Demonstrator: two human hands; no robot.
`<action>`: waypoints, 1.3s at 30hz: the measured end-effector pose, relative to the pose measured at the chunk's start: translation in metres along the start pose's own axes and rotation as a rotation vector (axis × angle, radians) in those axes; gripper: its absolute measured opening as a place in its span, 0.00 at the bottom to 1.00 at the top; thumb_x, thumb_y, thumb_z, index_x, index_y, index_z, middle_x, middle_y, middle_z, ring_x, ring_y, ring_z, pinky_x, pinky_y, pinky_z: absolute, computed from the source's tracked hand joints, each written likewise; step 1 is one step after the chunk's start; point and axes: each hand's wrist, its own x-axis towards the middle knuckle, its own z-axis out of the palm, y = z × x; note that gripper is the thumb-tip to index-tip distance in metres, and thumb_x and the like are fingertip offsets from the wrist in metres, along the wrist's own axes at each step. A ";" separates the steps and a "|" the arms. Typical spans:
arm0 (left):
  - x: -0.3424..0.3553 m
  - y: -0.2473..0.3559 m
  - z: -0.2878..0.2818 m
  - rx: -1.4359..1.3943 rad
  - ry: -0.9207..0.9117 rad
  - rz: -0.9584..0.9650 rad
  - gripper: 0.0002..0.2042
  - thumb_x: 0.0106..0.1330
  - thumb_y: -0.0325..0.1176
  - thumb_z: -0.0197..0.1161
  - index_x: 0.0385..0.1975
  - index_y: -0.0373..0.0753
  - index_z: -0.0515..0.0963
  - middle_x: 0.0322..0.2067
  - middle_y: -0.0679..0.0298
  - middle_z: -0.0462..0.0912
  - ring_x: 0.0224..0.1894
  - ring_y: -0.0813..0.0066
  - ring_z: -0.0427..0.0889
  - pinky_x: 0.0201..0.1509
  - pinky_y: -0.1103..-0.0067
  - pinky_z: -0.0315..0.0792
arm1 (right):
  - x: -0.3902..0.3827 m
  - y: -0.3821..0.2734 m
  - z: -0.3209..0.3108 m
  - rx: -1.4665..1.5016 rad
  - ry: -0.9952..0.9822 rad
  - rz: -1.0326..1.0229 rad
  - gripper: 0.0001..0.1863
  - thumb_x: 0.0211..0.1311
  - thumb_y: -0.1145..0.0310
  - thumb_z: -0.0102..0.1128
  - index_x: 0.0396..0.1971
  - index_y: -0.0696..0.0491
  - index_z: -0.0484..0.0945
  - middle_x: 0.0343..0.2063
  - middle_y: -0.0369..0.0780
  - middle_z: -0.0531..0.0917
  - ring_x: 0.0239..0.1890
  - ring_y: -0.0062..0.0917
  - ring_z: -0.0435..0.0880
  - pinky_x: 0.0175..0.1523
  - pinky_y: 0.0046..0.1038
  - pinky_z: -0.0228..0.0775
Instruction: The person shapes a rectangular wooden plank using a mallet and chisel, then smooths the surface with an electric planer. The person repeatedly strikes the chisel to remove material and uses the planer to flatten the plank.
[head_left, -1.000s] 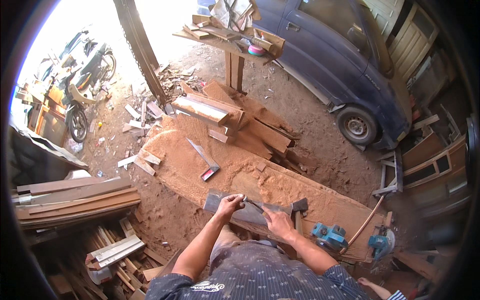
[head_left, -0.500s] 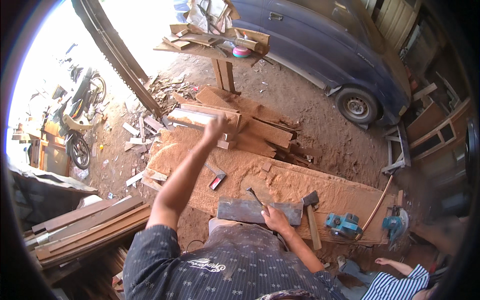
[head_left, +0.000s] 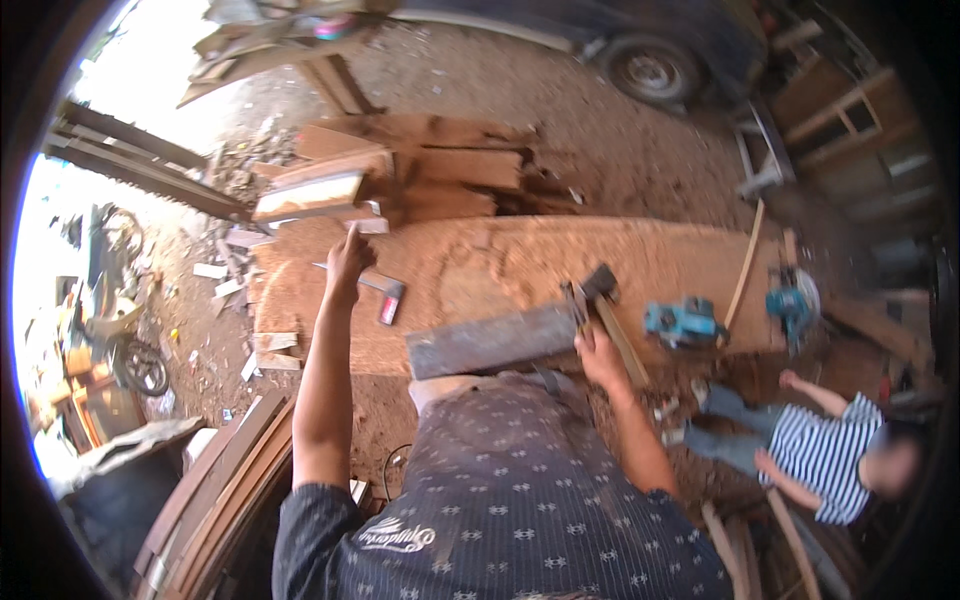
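While the right hand (head_left: 598,358) grips a blurred tool (head_left: 576,308) over the right end of the grey slab (head_left: 490,340), the left hand (head_left: 350,262) hangs by the try square (head_left: 388,302), its grasp unclear. Sawdust-covered table (head_left: 560,245) stretches from slab to far edge; the hatchet handle (head_left: 622,342) juts past the near edge.

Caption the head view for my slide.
Right hand gripping a tool at a sawdusty bench, left hand near a try square.
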 end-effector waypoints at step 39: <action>-0.256 -0.294 0.267 -0.662 0.241 -0.678 0.32 0.70 0.54 0.65 0.63 0.36 0.69 0.59 0.52 0.75 0.60 0.59 0.76 0.62 0.65 0.74 | 0.069 0.115 0.049 0.228 -0.534 0.302 0.40 0.64 0.53 0.70 0.60 0.72 0.64 0.56 0.55 0.76 0.48 0.38 0.85 0.38 0.31 0.85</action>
